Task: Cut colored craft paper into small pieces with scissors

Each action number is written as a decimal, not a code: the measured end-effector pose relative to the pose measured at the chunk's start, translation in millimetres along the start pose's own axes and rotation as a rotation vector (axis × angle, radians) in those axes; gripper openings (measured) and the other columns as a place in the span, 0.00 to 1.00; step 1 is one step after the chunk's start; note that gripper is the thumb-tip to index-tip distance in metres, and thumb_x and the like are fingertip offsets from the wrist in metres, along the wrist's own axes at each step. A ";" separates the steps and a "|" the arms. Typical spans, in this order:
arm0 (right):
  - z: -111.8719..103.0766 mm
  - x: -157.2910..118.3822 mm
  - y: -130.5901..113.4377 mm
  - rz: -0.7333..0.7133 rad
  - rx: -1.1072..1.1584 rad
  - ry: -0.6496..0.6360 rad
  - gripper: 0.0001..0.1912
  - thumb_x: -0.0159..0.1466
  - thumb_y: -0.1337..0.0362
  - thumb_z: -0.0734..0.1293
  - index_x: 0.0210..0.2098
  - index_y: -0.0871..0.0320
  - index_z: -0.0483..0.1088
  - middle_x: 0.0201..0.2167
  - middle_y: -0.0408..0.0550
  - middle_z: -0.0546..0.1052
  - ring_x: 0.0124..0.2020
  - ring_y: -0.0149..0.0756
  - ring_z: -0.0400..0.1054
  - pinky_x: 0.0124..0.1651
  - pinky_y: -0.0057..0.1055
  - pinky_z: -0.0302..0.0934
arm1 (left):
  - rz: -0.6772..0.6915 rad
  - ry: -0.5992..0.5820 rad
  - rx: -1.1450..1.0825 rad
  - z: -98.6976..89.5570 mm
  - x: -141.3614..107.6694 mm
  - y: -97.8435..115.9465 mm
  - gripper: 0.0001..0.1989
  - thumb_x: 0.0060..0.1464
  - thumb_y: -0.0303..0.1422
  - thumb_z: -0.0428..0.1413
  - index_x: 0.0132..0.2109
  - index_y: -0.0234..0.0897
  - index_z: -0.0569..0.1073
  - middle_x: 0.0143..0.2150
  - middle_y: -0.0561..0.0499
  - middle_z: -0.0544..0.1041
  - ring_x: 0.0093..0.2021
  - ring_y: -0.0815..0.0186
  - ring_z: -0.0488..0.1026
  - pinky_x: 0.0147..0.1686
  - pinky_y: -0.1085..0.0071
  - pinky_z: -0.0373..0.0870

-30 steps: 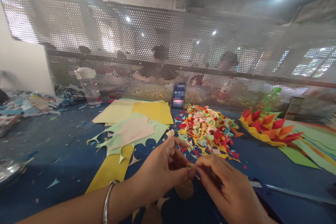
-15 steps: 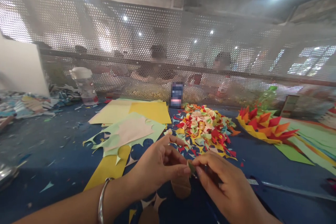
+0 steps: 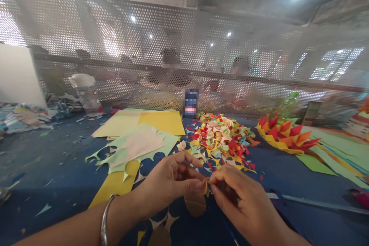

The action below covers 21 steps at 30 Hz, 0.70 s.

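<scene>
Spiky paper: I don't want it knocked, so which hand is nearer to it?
Right. The right hand is left of the spiky paper and closer to the camera, not touching it; the left hand is farther left.

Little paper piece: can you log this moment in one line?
left hand: grip on little paper piece | right hand: grip on same piece | below: brown rounded piece | beyond: colorful paper pile

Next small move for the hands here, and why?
I'd probably pinch the bend in the small paper piece a little tighter: it looks curled rather than flat, and the fingertips of the left hand and right hand already meet at it.
</scene>
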State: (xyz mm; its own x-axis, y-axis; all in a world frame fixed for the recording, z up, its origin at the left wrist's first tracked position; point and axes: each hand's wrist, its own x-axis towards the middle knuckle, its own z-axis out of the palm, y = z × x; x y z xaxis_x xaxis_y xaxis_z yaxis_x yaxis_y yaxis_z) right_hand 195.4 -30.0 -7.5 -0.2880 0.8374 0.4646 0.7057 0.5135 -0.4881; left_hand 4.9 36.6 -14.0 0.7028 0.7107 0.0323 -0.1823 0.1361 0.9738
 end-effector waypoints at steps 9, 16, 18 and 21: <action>1.9 -3.7 -1.9 -0.034 -0.027 -0.051 0.06 0.64 0.71 0.59 0.35 0.56 0.67 0.29 0.43 0.68 0.27 0.31 0.63 0.28 0.28 0.56 | 0.075 0.139 0.414 1.2 -2.4 -3.5 0.08 0.53 0.37 0.58 0.34 0.36 0.71 0.28 0.53 0.73 0.27 0.71 0.67 0.27 0.72 0.61; -1.5 -3.2 -1.2 -0.012 -0.090 -0.095 0.05 0.65 0.68 0.60 0.35 0.55 0.67 0.31 0.43 0.70 0.28 0.31 0.65 0.29 0.27 0.58 | 0.138 0.219 0.704 -5.4 -2.3 -0.8 0.06 0.54 0.35 0.55 0.35 0.38 0.74 0.30 0.51 0.76 0.29 0.68 0.69 0.28 0.71 0.62; -6.5 -4.6 0.4 0.015 -0.140 -0.082 0.05 0.65 0.67 0.60 0.36 0.54 0.67 0.31 0.43 0.71 0.27 0.31 0.66 0.30 0.27 0.60 | 0.146 0.212 0.644 -8.4 -1.0 -2.7 0.07 0.55 0.36 0.55 0.36 0.37 0.73 0.32 0.50 0.76 0.30 0.67 0.70 0.29 0.70 0.62; -19.1 -13.5 6.2 0.075 -0.245 -0.051 0.04 0.65 0.64 0.61 0.36 0.53 0.68 0.31 0.43 0.73 0.28 0.32 0.69 0.29 0.27 0.62 | 0.142 0.202 0.544 -11.5 1.3 -5.9 0.08 0.54 0.37 0.55 0.35 0.37 0.72 0.33 0.49 0.76 0.32 0.66 0.71 0.31 0.69 0.64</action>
State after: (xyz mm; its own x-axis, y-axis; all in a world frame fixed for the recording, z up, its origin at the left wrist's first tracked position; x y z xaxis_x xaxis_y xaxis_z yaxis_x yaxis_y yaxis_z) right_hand 216.0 -41.8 -2.6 -0.2569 0.8827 0.3934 0.8601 0.3945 -0.3234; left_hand -1.0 44.6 -22.3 0.5425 0.8208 0.1790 0.1511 -0.3050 0.9403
